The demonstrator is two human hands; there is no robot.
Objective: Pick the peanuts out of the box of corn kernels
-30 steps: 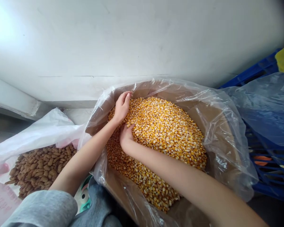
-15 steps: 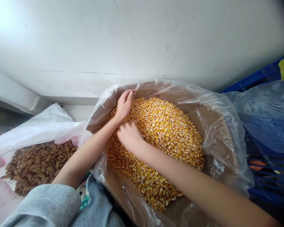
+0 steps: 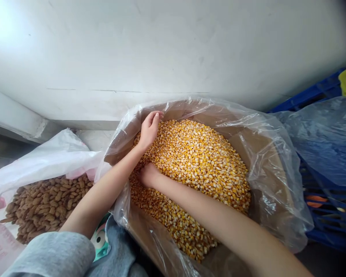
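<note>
My left hand point(image 3: 150, 130) is over the back left part of the corn, close to the box's inner wall. Its fingers are loosely bent, the thumb a little apart, and I see nothing held in them. Below it, my right hand point(image 3: 150, 175) is pushed into the corn kernels point(image 3: 202, 154); its fingers are buried and hidden. The yellow kernels are heaped in a cardboard box point(image 3: 265, 161) lined with a clear plastic bag point(image 3: 291, 184). My right forearm crosses the heap.
A white bag point(image 3: 60, 144) of unshelled peanuts point(image 3: 52, 204) stands open at the left, partly behind my left arm. Blue plastic crates point(image 3: 328, 219) with clear plastic sheeting point(image 3: 328, 142) over them are at the right. A white wall point(image 3: 173, 50) rises behind the box.
My right hand has moved down and left, and its fingers have gone into the kernels. My left hand has stayed nearly in place. The view has shifted slightly.
</note>
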